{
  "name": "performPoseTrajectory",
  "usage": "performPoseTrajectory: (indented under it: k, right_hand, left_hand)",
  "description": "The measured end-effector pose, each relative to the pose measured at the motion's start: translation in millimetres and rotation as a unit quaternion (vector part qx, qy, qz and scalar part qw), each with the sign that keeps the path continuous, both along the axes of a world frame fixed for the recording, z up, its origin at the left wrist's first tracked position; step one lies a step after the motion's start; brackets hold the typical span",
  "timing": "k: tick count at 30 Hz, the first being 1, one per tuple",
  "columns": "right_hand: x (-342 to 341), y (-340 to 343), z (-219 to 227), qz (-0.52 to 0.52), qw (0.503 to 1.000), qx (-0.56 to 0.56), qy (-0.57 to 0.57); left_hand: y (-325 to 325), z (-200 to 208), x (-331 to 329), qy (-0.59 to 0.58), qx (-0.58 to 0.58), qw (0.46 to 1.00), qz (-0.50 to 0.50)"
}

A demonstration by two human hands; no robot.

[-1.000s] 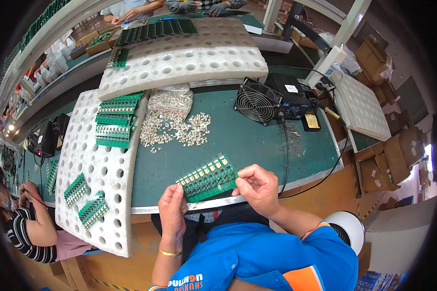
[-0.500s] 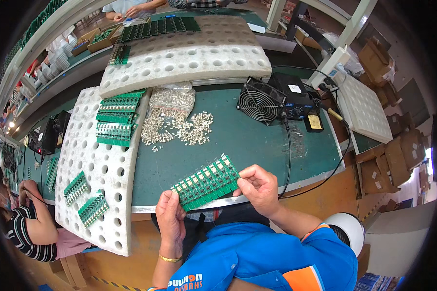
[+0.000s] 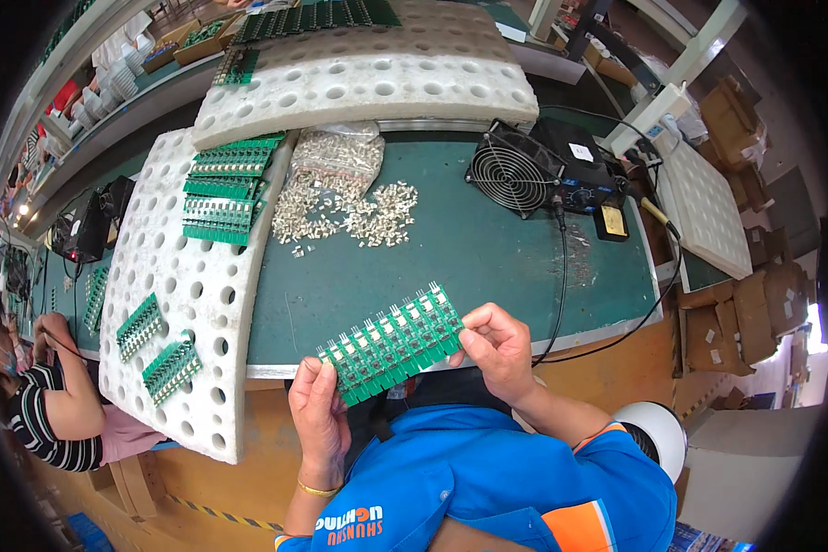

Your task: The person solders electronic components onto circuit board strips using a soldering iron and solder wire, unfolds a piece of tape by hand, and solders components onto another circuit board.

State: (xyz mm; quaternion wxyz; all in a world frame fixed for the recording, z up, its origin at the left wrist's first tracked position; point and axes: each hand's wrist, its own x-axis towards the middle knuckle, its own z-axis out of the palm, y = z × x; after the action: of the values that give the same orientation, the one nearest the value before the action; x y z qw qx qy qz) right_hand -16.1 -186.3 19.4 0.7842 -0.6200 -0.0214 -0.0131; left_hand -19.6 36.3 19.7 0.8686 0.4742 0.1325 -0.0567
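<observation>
Green-topped bench [image 3: 488, 267] had perf. white foam sheet [image 3: 179, 285] at L. Green PCB panel [image 3: 391, 348] was tilted over bench's front edge, btwn both hands: L hand [image 3: 317, 409] pinched its L end, R hand [image 3: 501, 348] its R end. Panel judged light, stiff, prob. brittle if flexed; best held by end edges. Small white connector-type parts [image 3: 386, 216] lay loose behind. Thin pins [image 3: 394, 312] along panel's far edge: likely bend easily, avoid.

Green-topped workbench [image 3: 506, 262], yellow-orange floor [image 3: 607, 373], striped floor tape [image 3: 221, 512], pale post [image 3: 704, 57] upper right, bright lights [image 3: 23, 211] far left
</observation>
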Motion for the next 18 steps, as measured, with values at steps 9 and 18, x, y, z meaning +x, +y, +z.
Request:
performPoseTrajectory:
  k: [9, 18]
  right_hand:
    - [-2.4, 0.7, -4.9, 0.01, 1.0, 0.0, 0.0]
    - [-4.2, 3.0, -2.9, 0.021, 1.0, -0.005, -0.01]
  left_hand:
    - [0.9, -1.4, -4.6, -0.002, 0.012, 1.0, 0.012]
    - [6.0, -9.8, -9.6, 0.004, -0.009, 1.0, 0.008]
